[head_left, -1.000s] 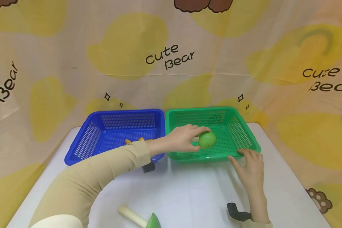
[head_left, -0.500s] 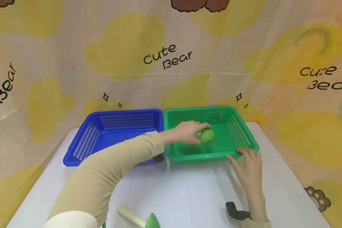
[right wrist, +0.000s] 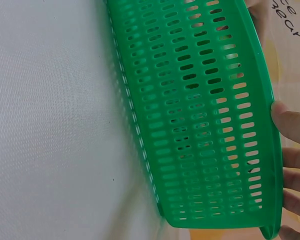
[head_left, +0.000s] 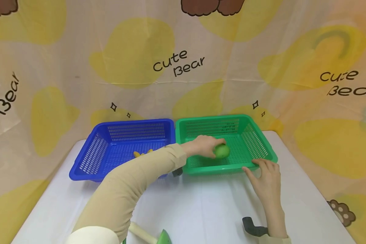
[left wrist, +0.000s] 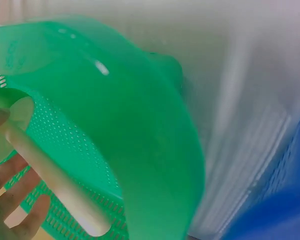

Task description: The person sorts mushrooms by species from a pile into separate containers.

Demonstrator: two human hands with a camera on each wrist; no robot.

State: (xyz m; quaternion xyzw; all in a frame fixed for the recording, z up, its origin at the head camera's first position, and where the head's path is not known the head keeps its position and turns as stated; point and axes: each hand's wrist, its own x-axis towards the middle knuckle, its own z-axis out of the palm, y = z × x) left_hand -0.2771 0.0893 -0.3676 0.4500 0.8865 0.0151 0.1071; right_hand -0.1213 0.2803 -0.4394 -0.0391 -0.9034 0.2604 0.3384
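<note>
Over the green basket (head_left: pixel 215 168), my left hand (head_left: pixel 205 145) holds a mushroom-shaped piece with a round green cap (head_left: pixel 222 151). In the left wrist view its pale stem (left wrist: pixel 60 185) slants down across the basket's inside, with fingers near the cap end. Whether the cap touches the basket floor, I cannot tell. My right hand (head_left: pixel 266 178) grips the basket's front right rim, the thumb outside and the fingers over the edge. Another piece, with a green head (head_left: pixel 163 238) and a cream stem, lies on the table by my left sleeve.
A blue basket (head_left: pixel 85 177) stands left of the green one, close beside it, with orange-yellow items (head_left: pixel 137 154) partly hidden by my left sleeve. Behind both baskets hangs a patterned cloth (head_left: pixel 146 51). The white table (head_left: pixel 201 203) extends in front.
My left forearm has swung rightward, and the hand has dipped slightly into the green basket with the mushroom-shaped piece. The right hand stays on the rim.
</note>
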